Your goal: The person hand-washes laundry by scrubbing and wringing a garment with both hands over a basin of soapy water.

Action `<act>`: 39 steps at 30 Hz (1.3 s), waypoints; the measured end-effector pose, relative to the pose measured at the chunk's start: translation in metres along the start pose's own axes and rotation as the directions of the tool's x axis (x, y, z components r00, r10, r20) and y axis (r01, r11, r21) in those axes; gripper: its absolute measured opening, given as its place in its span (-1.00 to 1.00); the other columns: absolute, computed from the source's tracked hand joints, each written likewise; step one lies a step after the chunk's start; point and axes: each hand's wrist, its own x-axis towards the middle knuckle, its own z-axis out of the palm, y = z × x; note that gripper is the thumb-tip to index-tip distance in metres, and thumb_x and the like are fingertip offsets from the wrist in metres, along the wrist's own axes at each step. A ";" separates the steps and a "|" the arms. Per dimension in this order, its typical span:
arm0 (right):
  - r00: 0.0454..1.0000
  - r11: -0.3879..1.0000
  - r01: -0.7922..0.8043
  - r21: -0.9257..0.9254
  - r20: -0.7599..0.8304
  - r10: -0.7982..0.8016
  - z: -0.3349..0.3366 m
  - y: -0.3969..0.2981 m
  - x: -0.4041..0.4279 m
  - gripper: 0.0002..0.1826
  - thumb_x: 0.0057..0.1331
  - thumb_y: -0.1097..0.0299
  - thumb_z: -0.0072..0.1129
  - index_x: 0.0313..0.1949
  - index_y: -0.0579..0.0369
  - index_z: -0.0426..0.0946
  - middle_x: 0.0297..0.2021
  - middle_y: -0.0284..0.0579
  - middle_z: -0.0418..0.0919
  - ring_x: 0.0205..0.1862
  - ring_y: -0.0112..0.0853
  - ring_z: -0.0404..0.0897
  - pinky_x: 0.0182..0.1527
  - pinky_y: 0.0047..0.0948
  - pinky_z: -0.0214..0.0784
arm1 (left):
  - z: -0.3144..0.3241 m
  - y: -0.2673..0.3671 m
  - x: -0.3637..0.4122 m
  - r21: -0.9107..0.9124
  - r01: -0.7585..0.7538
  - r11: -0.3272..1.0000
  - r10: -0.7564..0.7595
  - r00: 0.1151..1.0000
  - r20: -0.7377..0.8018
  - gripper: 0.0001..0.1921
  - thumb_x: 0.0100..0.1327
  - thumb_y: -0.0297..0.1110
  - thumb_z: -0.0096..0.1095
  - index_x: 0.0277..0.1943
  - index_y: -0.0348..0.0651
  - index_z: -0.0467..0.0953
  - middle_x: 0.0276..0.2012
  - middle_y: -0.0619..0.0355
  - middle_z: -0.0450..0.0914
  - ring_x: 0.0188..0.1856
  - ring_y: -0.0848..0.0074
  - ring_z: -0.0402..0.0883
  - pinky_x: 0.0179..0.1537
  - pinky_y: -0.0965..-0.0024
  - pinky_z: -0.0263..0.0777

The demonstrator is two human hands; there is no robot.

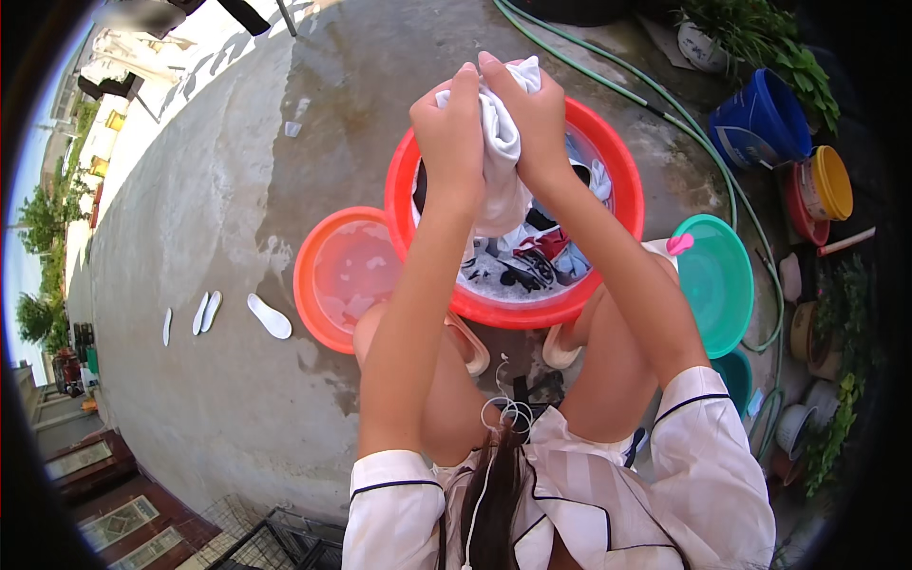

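A wet white cloth (500, 153) is bunched between my two raised hands, its lower end hanging over a large red plastic basin (627, 185). My left hand (456, 121) grips it from the left side and my right hand (531, 117) from the right, thumbs up. Inside the basin, soapy water holds soaked clothes (545, 253) in dark, red, white and pale blue. An orange basin (313, 246) with water touches the red one on the left. At the right stands a green basin (719, 285) with a pink-handled object (680, 244) at its rim.
Several white insoles (269, 315) lie on the wet concrete at the left. A green hose (702, 135) curves along the right, beside a blue bucket (755, 125), a yellow bucket (830, 183) and potted plants. A black wire cage (285, 538) stands at the bottom left.
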 end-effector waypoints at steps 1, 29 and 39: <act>0.998 0.998 0.067 -0.013 0.020 -0.067 0.007 0.000 -0.009 -0.66 0.14 0.18 0.24 -0.52 0.23 0.42 -0.60 -0.25 0.50 -0.55 -0.60 0.44 -0.50 -0.57 0.27 | -0.007 0.004 0.008 -0.051 0.012 0.999 -0.015 0.999 -0.047 -0.77 0.18 -0.27 0.14 -0.51 -0.17 0.38 -0.57 0.28 0.40 -0.56 0.65 0.36 -0.49 0.52 0.25; 0.994 0.995 0.098 -0.033 0.057 -0.096 0.024 -0.003 -0.023 -0.67 0.11 0.19 0.24 -0.54 0.21 0.42 -0.64 -0.19 0.51 -0.58 -0.55 0.46 -0.51 -0.50 0.28 | -0.027 0.013 0.024 -0.035 0.027 0.999 -0.032 0.989 -0.146 -0.73 0.20 -0.23 0.08 -0.48 -0.27 0.43 -0.56 0.22 0.44 -0.52 0.62 0.43 -0.45 0.48 0.30; 0.998 0.991 0.064 -0.115 0.013 -0.063 0.000 -0.008 0.014 -0.69 0.09 0.23 0.25 -0.55 0.25 0.44 -0.62 -0.20 0.52 -0.58 -0.57 0.44 -0.53 -0.52 0.28 | 0.002 0.004 -0.008 -0.066 0.100 0.993 -0.099 0.995 0.017 -0.81 0.19 -0.33 0.08 -0.33 -0.32 0.47 -0.40 0.18 0.53 -0.40 0.58 0.51 -0.37 0.47 0.37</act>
